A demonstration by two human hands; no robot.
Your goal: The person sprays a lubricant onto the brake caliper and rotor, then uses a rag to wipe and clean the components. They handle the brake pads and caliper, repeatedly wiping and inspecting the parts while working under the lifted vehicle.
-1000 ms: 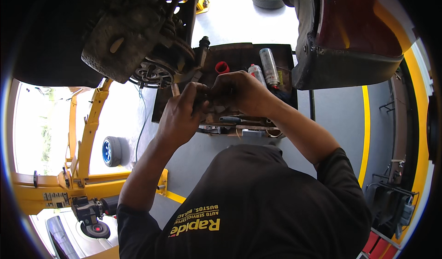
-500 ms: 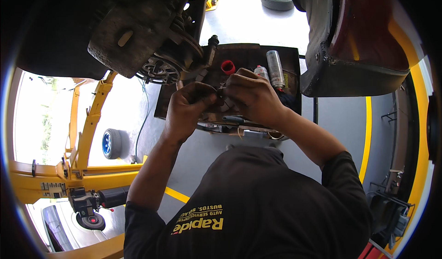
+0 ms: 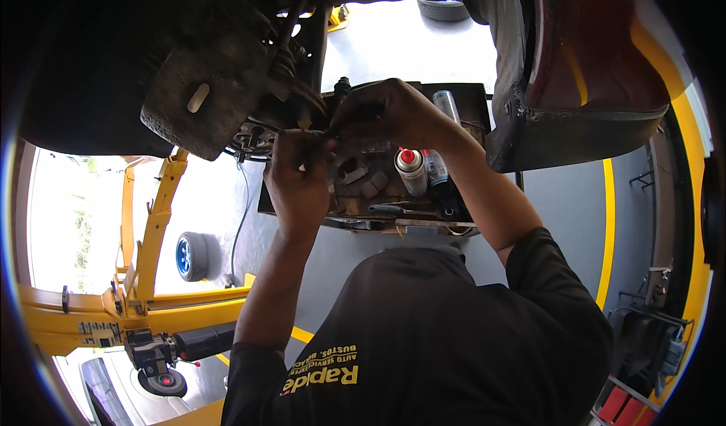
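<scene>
My left hand (image 3: 297, 176) is raised beside the wheel hub and disc assembly (image 3: 252, 140), its fingers curled in. Just right of it and a little farther away, my right hand (image 3: 389, 112) is bent with fingers pinched together. The fingertips of both hands nearly meet at the hub's right edge. Whatever they grip there is dark, small and partly covered, so I cannot make it out. Behind my hands on the dark work tray (image 3: 478, 101) lie a block-shaped pad (image 3: 372, 185) and a grey metal piece (image 3: 352, 170).
A red-capped spray can (image 3: 410, 172), a second can (image 3: 435, 167) and a clear-sided can (image 3: 445, 106) stand on the tray. A dark-handled tool (image 3: 386, 209) lies at its near edge. The vehicle's dark red body panel (image 3: 597, 48) overhangs at right; yellow lift arms (image 3: 155, 222) stand left.
My right hand has moved left and away, above the tray's far side. My left hand is lower against the hub. The pad, metal piece and red-capped can have come into clearer view.
</scene>
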